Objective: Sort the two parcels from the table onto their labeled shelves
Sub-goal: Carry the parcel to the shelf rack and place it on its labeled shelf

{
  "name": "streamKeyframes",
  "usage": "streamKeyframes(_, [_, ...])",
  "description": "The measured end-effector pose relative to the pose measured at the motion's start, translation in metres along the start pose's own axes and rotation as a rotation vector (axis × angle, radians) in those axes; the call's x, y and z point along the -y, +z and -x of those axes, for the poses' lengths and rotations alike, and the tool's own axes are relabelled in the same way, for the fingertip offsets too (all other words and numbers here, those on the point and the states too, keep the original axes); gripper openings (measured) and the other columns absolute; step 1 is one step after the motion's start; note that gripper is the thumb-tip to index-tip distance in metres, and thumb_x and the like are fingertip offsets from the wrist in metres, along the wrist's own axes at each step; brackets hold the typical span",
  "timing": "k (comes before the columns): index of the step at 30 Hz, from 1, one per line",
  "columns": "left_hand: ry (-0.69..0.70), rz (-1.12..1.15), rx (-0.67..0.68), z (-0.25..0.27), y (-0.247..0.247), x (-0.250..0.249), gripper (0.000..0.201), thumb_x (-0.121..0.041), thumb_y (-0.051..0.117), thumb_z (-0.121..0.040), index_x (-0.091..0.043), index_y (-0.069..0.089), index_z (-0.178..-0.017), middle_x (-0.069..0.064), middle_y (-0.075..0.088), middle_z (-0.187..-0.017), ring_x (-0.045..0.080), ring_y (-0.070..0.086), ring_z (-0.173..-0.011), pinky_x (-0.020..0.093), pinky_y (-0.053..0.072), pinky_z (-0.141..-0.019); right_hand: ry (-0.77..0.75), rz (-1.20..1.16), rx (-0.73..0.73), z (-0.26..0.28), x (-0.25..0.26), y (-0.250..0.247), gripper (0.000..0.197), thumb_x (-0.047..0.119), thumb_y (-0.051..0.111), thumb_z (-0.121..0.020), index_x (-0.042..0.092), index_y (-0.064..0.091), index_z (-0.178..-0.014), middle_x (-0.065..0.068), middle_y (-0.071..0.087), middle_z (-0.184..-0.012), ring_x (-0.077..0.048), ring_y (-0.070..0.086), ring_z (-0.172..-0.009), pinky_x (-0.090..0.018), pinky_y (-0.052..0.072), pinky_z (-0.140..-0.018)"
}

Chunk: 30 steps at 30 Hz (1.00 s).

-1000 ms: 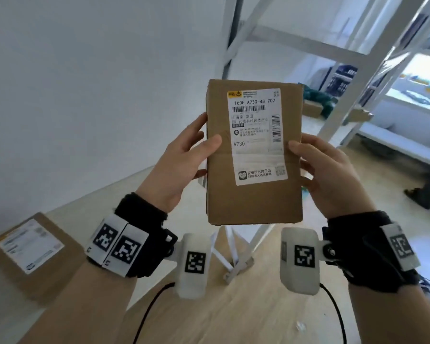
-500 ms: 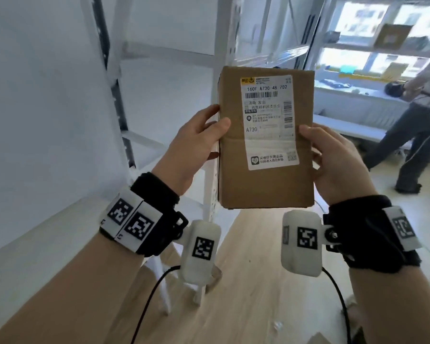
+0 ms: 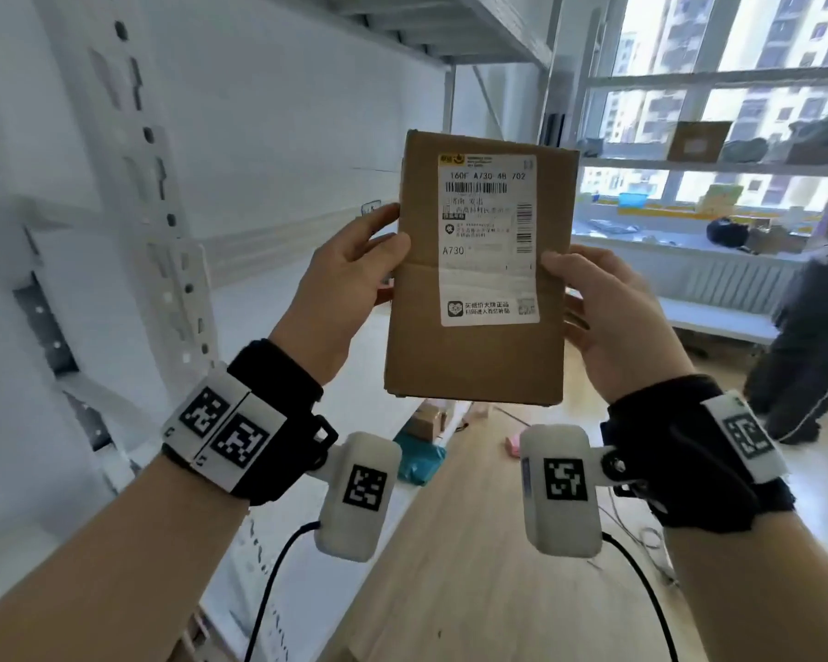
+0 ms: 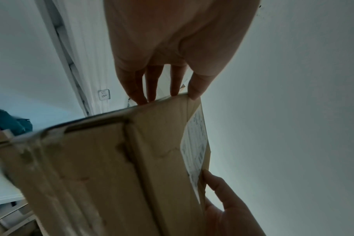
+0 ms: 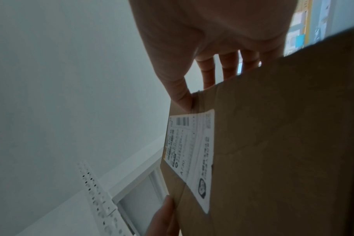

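The parcel (image 3: 479, 274) is held upright in the air beside the white shelf rack (image 3: 163, 260); left hand (image 3: 340, 289) grasps its left edge; right hand (image 3: 608, 317) grasps its right edge; label (image 3: 488, 241) faces the head camera.

Bare forearms. Black wrist straps (image 3: 278, 418) both sides, white tag plates (image 3: 225, 430) with square codes, white camera pods (image 3: 362, 494), black cables (image 3: 268, 585) trailing down.

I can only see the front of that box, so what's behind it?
Behind the box, fingers of the left hand and right hand press its back. Farther off are a white shelf and wooden floor. The wall straight behind is covered.
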<state>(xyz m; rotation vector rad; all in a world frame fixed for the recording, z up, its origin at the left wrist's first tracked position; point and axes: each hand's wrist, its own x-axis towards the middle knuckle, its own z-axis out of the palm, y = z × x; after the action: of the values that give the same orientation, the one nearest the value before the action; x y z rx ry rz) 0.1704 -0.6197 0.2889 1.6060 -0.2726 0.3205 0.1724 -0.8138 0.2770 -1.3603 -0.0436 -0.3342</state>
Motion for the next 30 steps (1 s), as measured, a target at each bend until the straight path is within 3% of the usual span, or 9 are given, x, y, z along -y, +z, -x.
streamKeyframes(6, [0.007,-0.01,-0.056,-0.065,0.035,0.015,0.041,-0.025,0.046,-0.099,-0.028,0.05,-0.139,-0.004,0.064,-0.129,0.015,0.061,-0.115,0.037,0.05,-0.097,-0.049,-0.014,0.045,-0.085,-0.003,-0.012,0.007,0.022,0.063,-0.086,0.023,0.058,-0.091,0.007,0.066,-0.082,-0.005,0.064,-0.068,-0.012,0.046,-0.047])
streamKeyframes(10, [0.019,0.039,-0.021,-0.119,0.056,0.031,0.042,-0.023,0.047,-0.098,-0.032,0.049,-0.14,-0.009,0.066,-0.124,0.0,0.065,-0.097,0.015,0.053,-0.065,-0.074,-0.03,0.059,-0.146,-0.013,-0.017,0.011,0.023,0.063,-0.087,0.021,0.058,-0.097,0.009,0.066,-0.079,0.002,0.064,-0.056,-0.011,0.046,-0.045])
streamKeyframes(12, [0.032,0.073,-0.023,-0.15,0.066,0.04,0.043,-0.022,0.048,-0.098,-0.034,0.049,-0.139,-0.014,0.068,-0.116,-0.005,0.066,-0.086,0.012,0.052,-0.057,-0.104,-0.026,0.071,-0.181,-0.016,-0.018,0.014,0.023,0.063,-0.087,0.02,0.058,-0.1,0.007,0.066,-0.082,0.003,0.064,-0.056,-0.011,0.047,-0.047])
streamKeyframes(14, [0.044,0.101,-0.041,-0.184,0.076,0.047,0.044,-0.021,0.048,-0.097,-0.035,0.049,-0.138,-0.016,0.067,-0.114,-0.001,0.065,-0.092,0.015,0.053,-0.058,-0.136,-0.026,0.075,-0.218,-0.017,-0.019,0.014,0.022,0.063,-0.087,0.019,0.058,-0.1,0.008,0.066,-0.082,0.004,0.065,-0.055,-0.011,0.048,-0.049])
streamKeyframes(17, [0.061,0.127,-0.051,-0.241,0.09,0.056,0.045,-0.019,0.047,-0.098,-0.034,0.046,-0.14,-0.016,0.066,-0.115,0.003,0.062,-0.103,0.024,0.051,-0.071,-0.162,-0.027,0.073,-0.276,-0.017,-0.018,0.015,0.023,0.061,-0.088,0.02,0.06,-0.103,0.01,0.067,-0.081,0.004,0.065,-0.057,-0.012,0.047,-0.05])
streamKeyframes(22, [0.1,0.119,-0.059,-0.329,0.114,0.073,0.048,-0.02,0.048,-0.096,-0.036,0.045,-0.142,-0.015,0.066,-0.123,0.006,0.061,-0.108,0.027,0.047,-0.074,-0.196,-0.074,0.068,-0.365,-0.02,-0.014,0.019,0.022,0.06,-0.089,0.018,0.061,-0.108,0.012,0.068,-0.075,0.003,0.064,-0.055,-0.012,0.046,-0.046])
streamKeyframes(25, [0.095,0.138,-0.069,-0.373,0.132,0.087,0.047,-0.018,0.045,-0.096,-0.036,0.046,-0.14,-0.02,0.067,-0.112,0.004,0.062,-0.097,0.021,0.046,-0.068,-0.196,-0.094,0.068,-0.413,-0.025,-0.017,0.019,0.018,0.059,-0.089,0.018,0.061,-0.108,0.012,0.068,-0.072,0.003,0.064,-0.053,-0.013,0.046,-0.046])
streamKeyframes(28, [0.102,0.144,-0.081,-0.411,0.149,0.097,0.05,-0.014,0.042,-0.095,-0.036,0.046,-0.14,-0.019,0.067,-0.107,0.002,0.062,-0.087,0.017,0.045,-0.06,-0.202,-0.097,0.103,-0.458,-0.03,-0.024,0.025,0.017,0.057,-0.089,0.017,0.064,-0.114,0.013,0.071,-0.074,0.004,0.065,-0.057,-0.019,0.051,-0.056])
streamKeyframes(30, [0.115,0.146,-0.092,-0.437,0.159,0.104,0.052,-0.012,0.041,-0.095,-0.035,0.044,-0.141,-0.018,0.065,-0.105,0.002,0.061,-0.085,0.018,0.044,-0.061,-0.197,-0.102,0.14,-0.491,-0.034,-0.028,0.032,0.016,0.056,-0.089,0.019,0.065,-0.12,0.01,0.073,-0.082,0.003,0.066,-0.06,-0.025,0.055,-0.063])
